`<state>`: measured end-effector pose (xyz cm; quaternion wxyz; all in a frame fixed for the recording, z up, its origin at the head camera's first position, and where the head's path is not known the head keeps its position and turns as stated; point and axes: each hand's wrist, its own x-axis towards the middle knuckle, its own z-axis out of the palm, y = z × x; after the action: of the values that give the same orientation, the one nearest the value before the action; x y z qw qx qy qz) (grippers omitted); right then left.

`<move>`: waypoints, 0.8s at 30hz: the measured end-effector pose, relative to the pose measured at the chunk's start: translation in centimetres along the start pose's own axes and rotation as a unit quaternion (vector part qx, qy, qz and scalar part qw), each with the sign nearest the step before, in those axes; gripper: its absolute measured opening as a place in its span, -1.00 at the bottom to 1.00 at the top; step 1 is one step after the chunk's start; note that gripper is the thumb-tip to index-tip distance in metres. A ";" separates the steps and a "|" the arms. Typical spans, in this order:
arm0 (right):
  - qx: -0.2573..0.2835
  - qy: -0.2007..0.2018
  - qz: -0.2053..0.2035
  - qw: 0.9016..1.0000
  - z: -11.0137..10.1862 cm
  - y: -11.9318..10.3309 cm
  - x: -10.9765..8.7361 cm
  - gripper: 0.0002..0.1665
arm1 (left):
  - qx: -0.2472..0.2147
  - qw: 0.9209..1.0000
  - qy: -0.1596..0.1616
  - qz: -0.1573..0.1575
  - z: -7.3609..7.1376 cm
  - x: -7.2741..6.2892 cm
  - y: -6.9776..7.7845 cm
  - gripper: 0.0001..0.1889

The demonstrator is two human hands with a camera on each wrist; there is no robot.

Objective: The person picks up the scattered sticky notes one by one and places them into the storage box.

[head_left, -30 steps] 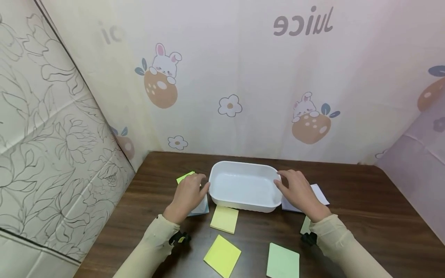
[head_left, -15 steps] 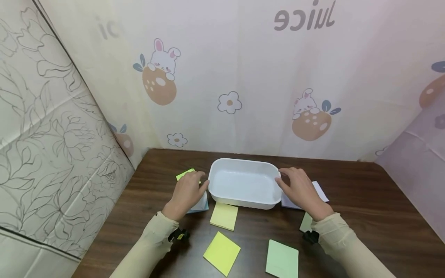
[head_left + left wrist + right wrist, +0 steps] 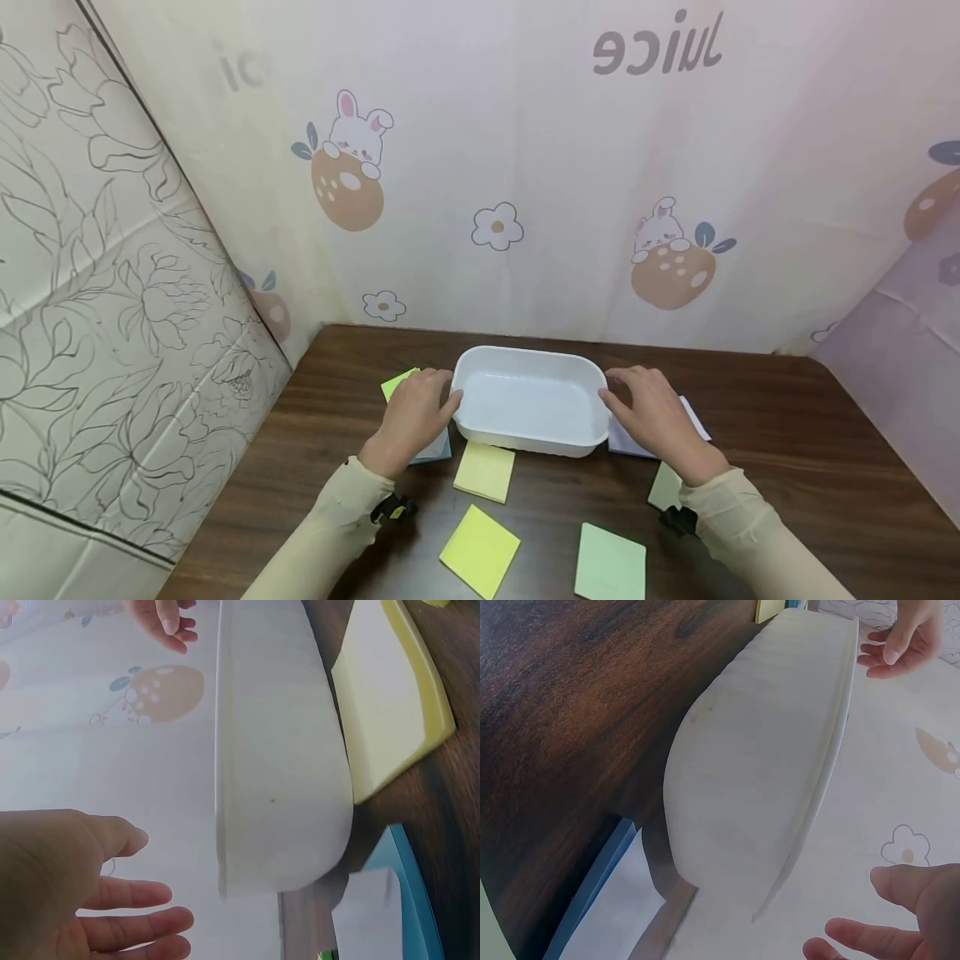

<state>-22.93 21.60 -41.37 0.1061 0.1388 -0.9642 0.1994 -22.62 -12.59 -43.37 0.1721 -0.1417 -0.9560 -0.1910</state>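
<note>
A white rectangular plastic tub (image 3: 532,442) with rounded corners sits at the back middle of the table, nothing inside it. My left hand (image 3: 417,414) hovers at its left end, thumb overlapping the rim in the head view. In the left wrist view, a gap shows between these loosely spread fingers (image 3: 142,926) and the tub. At the opposite end hangs my right hand (image 3: 651,419), relaxed, thumb by the rim. The right wrist view shows its fingers (image 3: 870,939) apart from the tub wall. Neither hand grips anything.
In front of the tub lie a pale yellow sticky-note pad (image 3: 484,473), a bright yellow pad (image 3: 480,552) and a light green pad (image 3: 611,563). A blue-edged pad (image 3: 433,450) lies under the left hand. Beneath the right are a lilac pad (image 3: 628,442) and another green pad (image 3: 664,487).
My left hand has shifted slightly right, closer over the tub's left rim. My right hand has also drifted a little to the right. The tub and pads stay where they were.
</note>
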 end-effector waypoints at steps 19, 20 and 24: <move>-0.018 0.000 0.010 1.000 -0.6 1.3 -1.1 -0.50 | 0.030 0.998 -0.006 0.049 0.4 0.7 2.8 -0.66; -0.018 -0.001 0.010 1.000 -0.6 1.4 -1.2 -0.49 | 0.031 0.998 -0.009 0.052 0.5 0.7 2.9 -0.66; -0.020 -0.005 0.015 1.000 -0.8 1.7 -1.3 -0.48 | 0.029 0.998 -0.016 0.062 0.7 0.9 3.6 -0.66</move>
<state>-22.09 23.78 -41.61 0.1005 0.1229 -0.9705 0.1813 -22.44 -8.91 -42.52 0.1727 -0.1988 -0.9530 -0.1498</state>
